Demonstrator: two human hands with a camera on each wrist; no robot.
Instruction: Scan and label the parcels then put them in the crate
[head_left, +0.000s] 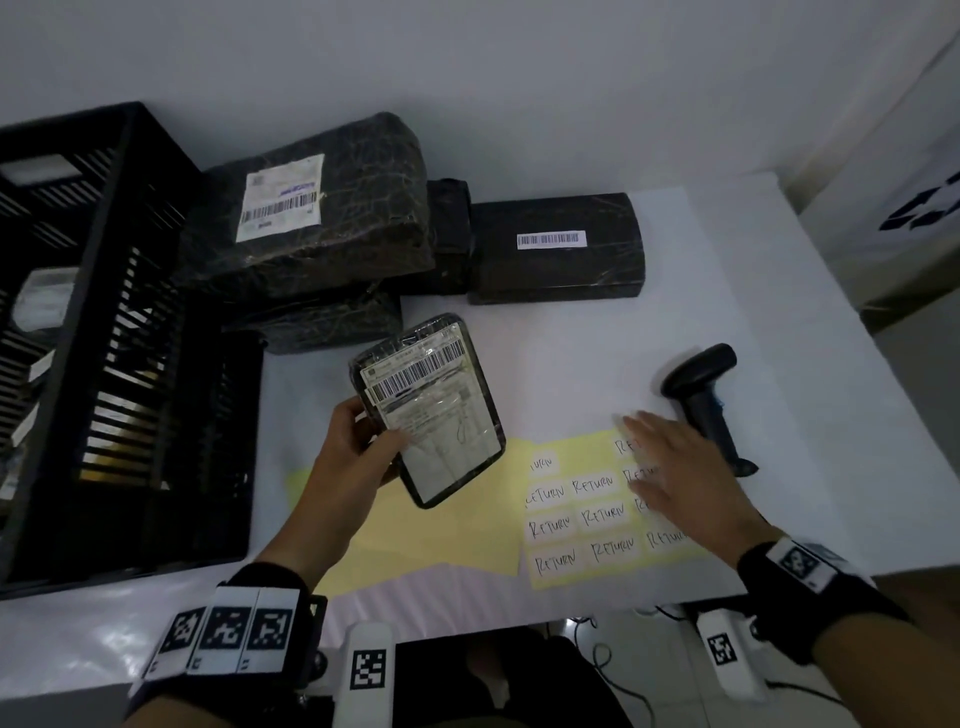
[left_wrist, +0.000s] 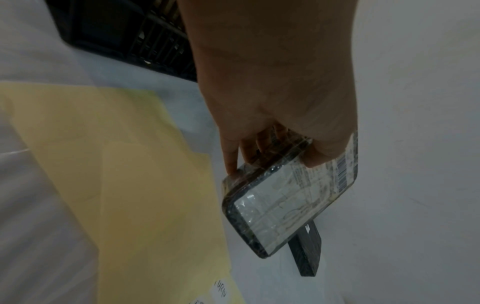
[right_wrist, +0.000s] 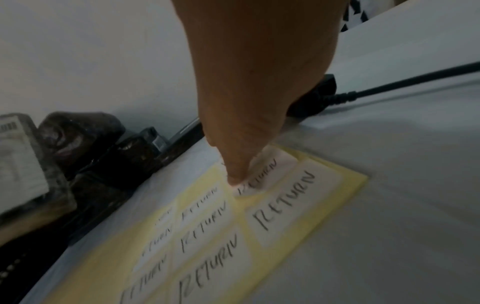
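Observation:
My left hand (head_left: 363, 441) grips a small black parcel (head_left: 434, 410) wrapped in clear film, its barcode label facing up, held above the table; in the left wrist view my fingers (left_wrist: 231, 160) curl under the parcel (left_wrist: 280, 207) and the thumb lies on top. My right hand (head_left: 670, 467) is spread flat over a yellow sheet of white "RETURN" labels (head_left: 582, 514), fingertips (right_wrist: 235, 179) touching one label on the sheet (right_wrist: 283, 207). The black barcode scanner (head_left: 704, 400) lies on the table just beyond my right hand. The black slatted crate (head_left: 104, 338) stands at left.
Three larger black wrapped parcels lie at the back: one big with a white label (head_left: 306, 213), one under it (head_left: 332, 322), one flat with a barcode strip (head_left: 556, 249). Empty yellow backing sheets (head_left: 415, 530) lie under my left hand. The scanner cable (right_wrist: 405, 86) runs right.

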